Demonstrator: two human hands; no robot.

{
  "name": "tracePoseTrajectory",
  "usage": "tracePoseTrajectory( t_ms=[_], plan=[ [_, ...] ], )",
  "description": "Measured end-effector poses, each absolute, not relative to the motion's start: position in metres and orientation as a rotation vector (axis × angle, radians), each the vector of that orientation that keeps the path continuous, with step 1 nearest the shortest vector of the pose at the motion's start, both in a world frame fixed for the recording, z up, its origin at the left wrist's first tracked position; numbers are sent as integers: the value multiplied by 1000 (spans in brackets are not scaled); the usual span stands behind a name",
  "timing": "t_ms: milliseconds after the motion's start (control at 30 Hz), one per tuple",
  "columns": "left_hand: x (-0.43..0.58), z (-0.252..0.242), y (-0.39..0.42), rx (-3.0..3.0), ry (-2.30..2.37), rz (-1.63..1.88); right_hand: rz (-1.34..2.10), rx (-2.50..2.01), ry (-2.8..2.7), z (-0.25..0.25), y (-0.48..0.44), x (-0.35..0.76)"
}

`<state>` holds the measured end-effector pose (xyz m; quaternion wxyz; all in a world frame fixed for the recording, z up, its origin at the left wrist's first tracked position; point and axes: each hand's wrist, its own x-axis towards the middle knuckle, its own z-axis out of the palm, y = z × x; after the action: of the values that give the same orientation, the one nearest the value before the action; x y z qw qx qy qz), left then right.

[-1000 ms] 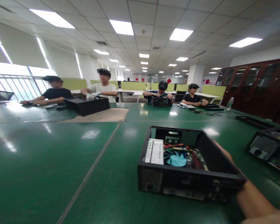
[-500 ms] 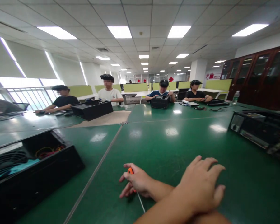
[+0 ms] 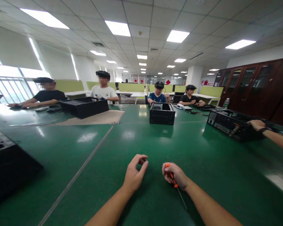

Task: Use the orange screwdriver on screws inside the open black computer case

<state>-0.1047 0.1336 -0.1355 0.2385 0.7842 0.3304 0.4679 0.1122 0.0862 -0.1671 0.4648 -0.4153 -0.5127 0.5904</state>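
Green table (image 3: 202, 150): glossy, hard top. Black computer case (image 3: 162, 113): stands well beyond both hands. Left hand (image 3: 133, 174), short of the case and slightly to its left: thumb and forefinger pinched, contents not discernible. Right hand (image 3: 176, 177), short of the case and slightly to its right: clenched on the screwdriver (image 3: 173, 182), thin shaft trailing back under the forearm. Judged light, rigid and slim; the orange handle is the proper hold.
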Motion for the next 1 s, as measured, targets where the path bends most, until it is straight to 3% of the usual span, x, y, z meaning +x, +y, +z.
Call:
tracePoseTrajectory(
  t_ms=[133, 400, 567, 767, 1000],
  plan=[
    [-82, -118, 151, 2338, 1024, 1225, 1436, -990, -1340, -164, 88, 100],
    [20, -34, 232, 2912, 990, 996, 1437, -1098, -1575, -154, 82, 98],
    [48, -25, 262, 2998, 1105, 887, 1377, -1177, -1645, -146, 75, 99],
    [21, -36, 229, 3010, 1158, 950, 1184, -1014, -1582, -104, 52, 122],
    [-89, -11, 119, 3025, 1039, 685, 587, -719, -1344, -7, -35, 169]
  ],
)
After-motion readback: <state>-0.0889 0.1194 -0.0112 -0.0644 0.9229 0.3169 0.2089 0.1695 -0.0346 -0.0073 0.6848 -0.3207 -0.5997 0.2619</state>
